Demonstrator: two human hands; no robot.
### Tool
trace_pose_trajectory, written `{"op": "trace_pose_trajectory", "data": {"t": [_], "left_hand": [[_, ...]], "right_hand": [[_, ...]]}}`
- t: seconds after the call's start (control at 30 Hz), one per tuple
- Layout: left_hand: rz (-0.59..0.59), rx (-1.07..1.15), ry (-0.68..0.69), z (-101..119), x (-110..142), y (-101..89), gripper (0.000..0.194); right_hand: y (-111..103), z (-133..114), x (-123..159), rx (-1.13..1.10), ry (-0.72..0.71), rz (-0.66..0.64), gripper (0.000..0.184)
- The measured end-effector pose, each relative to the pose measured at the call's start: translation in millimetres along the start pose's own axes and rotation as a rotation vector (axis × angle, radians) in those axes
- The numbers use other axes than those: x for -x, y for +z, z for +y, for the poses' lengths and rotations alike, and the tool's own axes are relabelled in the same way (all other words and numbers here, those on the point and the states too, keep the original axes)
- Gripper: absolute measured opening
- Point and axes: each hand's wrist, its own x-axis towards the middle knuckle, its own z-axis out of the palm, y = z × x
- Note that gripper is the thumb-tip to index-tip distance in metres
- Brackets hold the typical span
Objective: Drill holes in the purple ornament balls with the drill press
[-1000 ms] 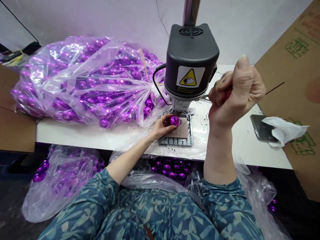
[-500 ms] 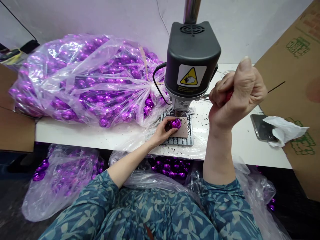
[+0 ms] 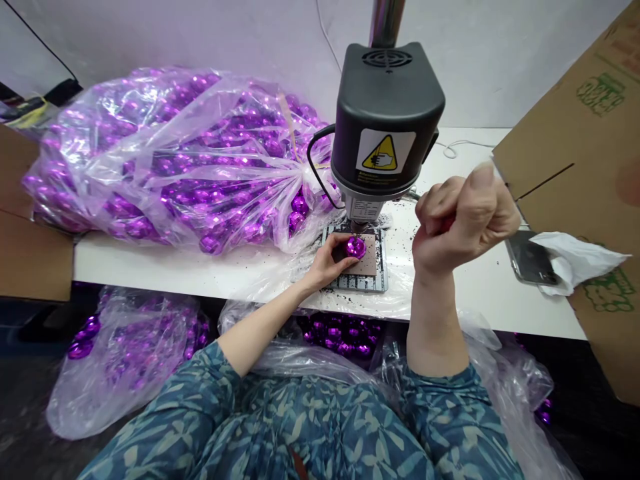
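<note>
A shiny purple faceted ball [image 3: 356, 247] is pinched between the thumb and fingers of my left hand [image 3: 329, 263]. It sits over a brown square pad [image 3: 368, 264] on the slotted metal base [image 3: 382, 275] of a small drill press [image 3: 387, 107]. The press's lower end hangs just above the ball; its tip is hard to make out. To the right of the motor housing, my right hand [image 3: 465, 217] is closed in a fist around a red lever handle [image 3: 444, 225], mostly hidden by the fingers.
A large clear bag of purple balls [image 3: 200, 160] lies left on the white table [image 3: 150, 267]. More bagged balls [image 3: 340, 333] are below the front edge. A phone [image 3: 531, 259], a crumpled tissue [image 3: 575, 257] and a cardboard box [image 3: 595, 167] are at right. Dark shavings surround the base.
My right hand has come down with the lever handle and slightly left. The ball has shifted or turned a little in my left hand, which stays on the base.
</note>
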Motion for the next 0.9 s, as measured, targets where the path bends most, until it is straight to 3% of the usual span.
{"op": "trace_pose_trajectory", "data": {"t": [0.6,0.9], "left_hand": [[0.003,0.007,0.030,-3,1,1.3,0.056],[-0.002,-0.013,0.022,-3,1,0.7,0.055]], "right_hand": [[-17,22,23,-0.003,-0.303,-0.022,0.044],[-22,31,25,-0.018,-0.378,-0.041,0.046]]}}
